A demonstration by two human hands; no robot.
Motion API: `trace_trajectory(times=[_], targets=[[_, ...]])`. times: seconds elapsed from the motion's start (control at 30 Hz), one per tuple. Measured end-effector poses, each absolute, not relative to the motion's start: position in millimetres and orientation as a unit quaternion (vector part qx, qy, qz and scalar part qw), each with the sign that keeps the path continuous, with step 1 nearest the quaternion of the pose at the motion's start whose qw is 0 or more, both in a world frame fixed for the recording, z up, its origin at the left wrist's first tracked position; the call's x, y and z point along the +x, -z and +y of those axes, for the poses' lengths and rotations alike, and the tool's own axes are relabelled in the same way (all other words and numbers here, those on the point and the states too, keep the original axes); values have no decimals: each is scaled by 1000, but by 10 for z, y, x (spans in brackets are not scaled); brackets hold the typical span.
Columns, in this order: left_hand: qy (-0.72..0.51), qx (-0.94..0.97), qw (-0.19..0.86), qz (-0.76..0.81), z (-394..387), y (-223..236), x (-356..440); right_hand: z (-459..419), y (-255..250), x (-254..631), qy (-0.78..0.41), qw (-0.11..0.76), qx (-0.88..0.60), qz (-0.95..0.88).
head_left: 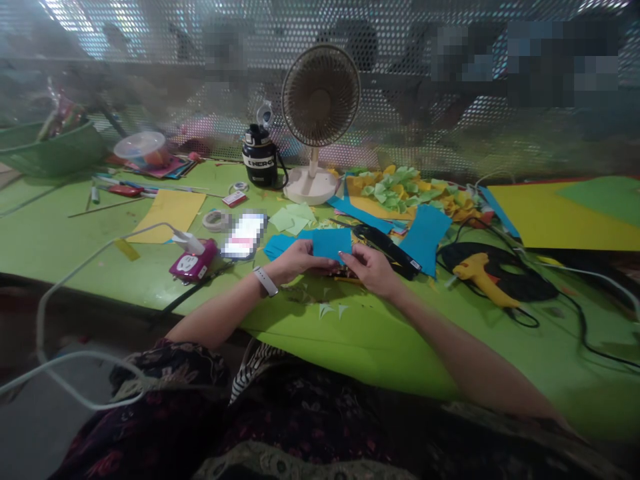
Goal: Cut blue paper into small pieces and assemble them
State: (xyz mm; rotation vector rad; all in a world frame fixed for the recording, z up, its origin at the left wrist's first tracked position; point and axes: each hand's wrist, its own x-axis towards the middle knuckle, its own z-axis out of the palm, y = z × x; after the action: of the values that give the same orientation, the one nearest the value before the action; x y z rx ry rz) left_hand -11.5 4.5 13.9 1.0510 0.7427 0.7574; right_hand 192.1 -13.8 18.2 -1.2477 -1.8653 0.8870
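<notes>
Lying across the green table, paper scraps are seen beyond the hands. A blue card is gripped between the left hand and right hand, the fingers closed on its lower edge, its long axis crosswise just ahead of them.

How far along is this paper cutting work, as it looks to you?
Done: a heap of cut green and yellow paper pieces lies by the fan, and small snips lie on the green table. In hand: the left hand and right hand hold a blue paper piece. Left: the large yellow sheet looks uncut, and more blue pieces lie nearby.
</notes>
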Motion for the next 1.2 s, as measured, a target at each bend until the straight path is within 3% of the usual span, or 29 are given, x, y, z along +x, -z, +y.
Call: trace_trajectory(times=[0.37,0.63,1.2], targets=[[-345,451,744,353,140,-210,-256,-127,-374,1990,-368,382,-495,-689],[-349,481,731,335,144,-158,-259,-161,-381,1932,-566,358,-492,-557],[-351,466,729,358,183,-242,-311,-18,-429,2150,-575,309,-472,-593]])
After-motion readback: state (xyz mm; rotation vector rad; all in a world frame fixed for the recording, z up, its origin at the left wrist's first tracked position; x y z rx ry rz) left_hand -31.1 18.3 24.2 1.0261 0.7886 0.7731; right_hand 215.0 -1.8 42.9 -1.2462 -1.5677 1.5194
